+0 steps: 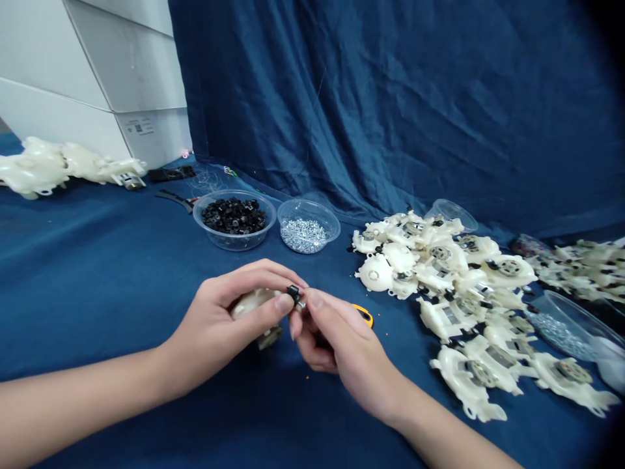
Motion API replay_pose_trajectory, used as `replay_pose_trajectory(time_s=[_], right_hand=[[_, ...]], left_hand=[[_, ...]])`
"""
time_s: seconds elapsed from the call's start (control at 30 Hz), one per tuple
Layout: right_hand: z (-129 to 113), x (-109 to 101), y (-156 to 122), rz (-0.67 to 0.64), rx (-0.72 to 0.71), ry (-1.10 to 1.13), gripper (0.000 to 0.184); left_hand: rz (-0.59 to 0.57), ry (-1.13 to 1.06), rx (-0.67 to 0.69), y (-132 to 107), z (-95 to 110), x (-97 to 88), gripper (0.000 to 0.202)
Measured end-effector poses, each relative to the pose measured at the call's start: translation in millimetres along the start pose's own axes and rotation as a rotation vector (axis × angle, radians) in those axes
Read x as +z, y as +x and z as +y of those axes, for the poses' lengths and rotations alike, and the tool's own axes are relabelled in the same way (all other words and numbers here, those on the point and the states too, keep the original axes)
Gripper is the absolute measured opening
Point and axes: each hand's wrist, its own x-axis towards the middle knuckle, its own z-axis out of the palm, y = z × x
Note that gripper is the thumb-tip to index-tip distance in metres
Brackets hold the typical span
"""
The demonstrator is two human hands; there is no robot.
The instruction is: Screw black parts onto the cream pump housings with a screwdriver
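Blue cloth [97,273] lays a fittings bowl [234,244] and screw bowl [308,200] within reach; the left hand [215,332] grips a white housing [251,301], the right hand [342,345] pinches a black fitting [293,294] against it.

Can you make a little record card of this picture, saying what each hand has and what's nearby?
left hand: holds a white plastic housing
right hand: pinches a small black part at the housing's end
bowls: clear bowl of black parts, clear bowl of silver screws
to the right: pile of white plastic housings
underneath and behind: blue cloth
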Motion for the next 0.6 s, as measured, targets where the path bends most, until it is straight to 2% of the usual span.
replay_pose_trajectory(time_s=[0.07,0.2,0.27,0.4,0.5,0.6], right_hand=[[0.4,-1.5,-2.3,0.095,-0.064,-0.115,0.042],[1.3,-3.5,-6.6,0.337,-0.312,-0.451,0.021],[2.4,-3.8,-7.1,0.400,-0.422,-0.602,0.028],[4.8,-5.0,-4.8,0.451,-0.562,-0.732,0.015],[5.4,-6.0,-3.4,0.440,-0.569,-0.738,0.010],[4.9,-5.7,-3.6,0.442,-0.525,-0.645,0.003]], left_hand=[[0.021,-0.014,-0.040,-1.0,1.6,0.9,0.011],[0.096,-0.022,-0.146,-2.0,2.3,2.2,0.013],[0.126,-0.037,-0.182,-2.2,2.0,3.0,0.015],[0.111,-0.060,-0.202,-2.9,1.2,3.7,0.014],[0.091,-0.075,-0.232,-3.3,0.4,3.7,0.015],[0.042,-0.101,-0.227,-3.8,-0.9,4.2,0.021]])
